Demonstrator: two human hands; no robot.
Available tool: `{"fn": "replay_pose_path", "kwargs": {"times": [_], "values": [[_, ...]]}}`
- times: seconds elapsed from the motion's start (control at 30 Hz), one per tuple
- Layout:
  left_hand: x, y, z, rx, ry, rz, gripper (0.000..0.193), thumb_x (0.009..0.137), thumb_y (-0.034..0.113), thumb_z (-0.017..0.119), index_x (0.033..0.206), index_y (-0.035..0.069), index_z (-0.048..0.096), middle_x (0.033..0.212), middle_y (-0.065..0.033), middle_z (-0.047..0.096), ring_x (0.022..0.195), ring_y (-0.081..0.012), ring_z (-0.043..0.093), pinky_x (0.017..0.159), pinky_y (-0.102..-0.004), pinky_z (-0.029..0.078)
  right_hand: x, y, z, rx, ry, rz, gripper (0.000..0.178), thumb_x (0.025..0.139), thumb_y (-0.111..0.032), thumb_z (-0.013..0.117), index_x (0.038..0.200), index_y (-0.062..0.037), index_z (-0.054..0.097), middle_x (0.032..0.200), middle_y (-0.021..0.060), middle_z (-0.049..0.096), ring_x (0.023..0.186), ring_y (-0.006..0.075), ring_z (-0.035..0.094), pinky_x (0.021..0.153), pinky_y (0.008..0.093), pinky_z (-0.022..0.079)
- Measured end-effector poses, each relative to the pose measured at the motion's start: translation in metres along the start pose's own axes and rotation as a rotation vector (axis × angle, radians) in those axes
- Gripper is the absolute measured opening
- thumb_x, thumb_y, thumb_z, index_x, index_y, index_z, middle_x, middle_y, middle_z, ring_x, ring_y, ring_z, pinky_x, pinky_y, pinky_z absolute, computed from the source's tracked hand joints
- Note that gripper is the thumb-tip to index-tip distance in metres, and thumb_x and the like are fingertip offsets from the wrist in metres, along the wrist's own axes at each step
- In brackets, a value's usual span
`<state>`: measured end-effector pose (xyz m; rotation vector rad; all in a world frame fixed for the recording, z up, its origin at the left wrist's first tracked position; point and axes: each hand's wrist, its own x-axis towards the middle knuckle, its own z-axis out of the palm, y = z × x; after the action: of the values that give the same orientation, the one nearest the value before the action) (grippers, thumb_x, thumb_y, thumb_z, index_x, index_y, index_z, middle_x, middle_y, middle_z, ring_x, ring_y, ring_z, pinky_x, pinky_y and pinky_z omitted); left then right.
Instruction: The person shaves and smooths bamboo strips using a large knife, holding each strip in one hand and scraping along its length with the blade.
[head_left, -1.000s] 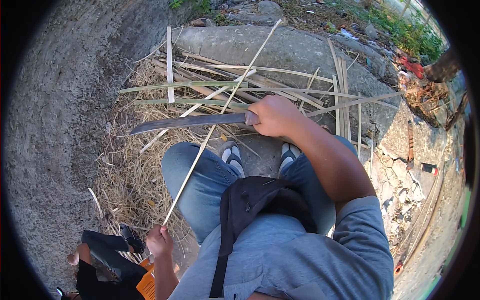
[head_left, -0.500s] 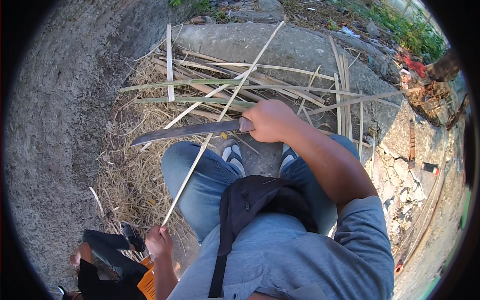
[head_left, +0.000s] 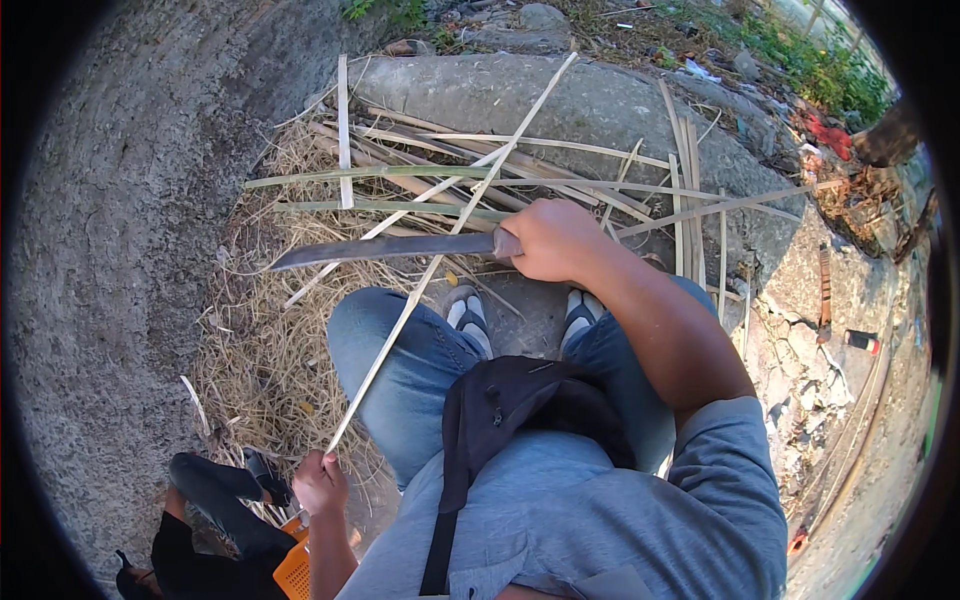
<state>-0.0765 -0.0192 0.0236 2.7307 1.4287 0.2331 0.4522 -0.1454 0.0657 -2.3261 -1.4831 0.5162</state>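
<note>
While two hands [head_left: 555, 240] grip, one knife [head_left: 385, 249], one pale strip [head_left: 399, 324]

Dark grey on the blade [head_left: 385, 250] mid-frame, brown on its handle [head_left: 507, 243]! Pale cream for the long strip [head_left: 394, 335], soft green along two strips [head_left: 400, 172] at upper centre. Golden straw [head_left: 265, 350] at left, faded blue jeans [head_left: 385, 345], blue-grey shirt [head_left: 640, 510] below, black bag [head_left: 500, 405]. And there's orange, a hole-dotted crate [head_left: 293, 573], lower left! Mottled grey concrete [head_left: 110, 260] far left, bright red scrap [head_left: 830, 137] upper right.
</note>
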Motion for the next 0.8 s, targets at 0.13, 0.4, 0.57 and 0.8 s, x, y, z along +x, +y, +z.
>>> {"fn": "replay_pose_path", "kwargs": {"times": [0.13,0.4,0.57,0.8], "values": [[0.001,-0.005,0.008,0.044,0.054,0.047,0.040,0.101,0.038,0.055,0.076,0.007,0.052,0.065,-0.0186,0.056,0.061,-0.0451,0.058,0.055,-0.0533,0.044,0.009,0.007,0.000,-0.025,-0.023,-0.008,0.021,0.085,-0.027,0.063,0.094,-0.0116,0.075,0.094,0.0175,0.073,0.092,0.0381,0.071,0.079,0.0498,0.056],[-0.004,-0.007,0.006,0.055,0.030,0.034,0.037,0.099,0.036,0.056,0.077,0.007,0.053,0.066,-0.0186,0.056,0.062,-0.0449,0.058,0.055,-0.0525,0.044,0.011,0.023,-0.016,0.042,0.005,0.168,0.027,0.092,-0.029,0.057,0.103,-0.0119,0.075,0.103,0.0189,0.073,0.097,0.0393,0.070,0.084,0.0509,0.055],[-0.004,-0.004,0.005,0.041,0.028,0.019,0.038,0.100,0.038,0.056,0.078,0.007,0.055,0.067,-0.0188,0.056,0.063,-0.0451,0.058,0.055,-0.0527,0.045,-0.002,0.008,-0.014,-0.044,-0.035,0.052,0.028,0.093,-0.030,0.057,0.103,-0.0112,0.075,0.100,0.0175,0.073,0.097,0.0391,0.070,0.083,0.0506,0.055],[0.000,-0.009,0.014,0.087,0.070,0.043,0.039,0.100,0.039,0.055,0.079,0.007,0.057,0.067,-0.0188,0.057,0.062,-0.0447,0.059,0.055,-0.0524,0.045,0.024,0.055,-0.004,0.083,0.081,0.171,0.027,0.089,-0.026,0.058,0.100,-0.0070,0.073,0.101,0.0199,0.073,0.097,0.0411,0.069,0.084,0.0506,0.054]]}}
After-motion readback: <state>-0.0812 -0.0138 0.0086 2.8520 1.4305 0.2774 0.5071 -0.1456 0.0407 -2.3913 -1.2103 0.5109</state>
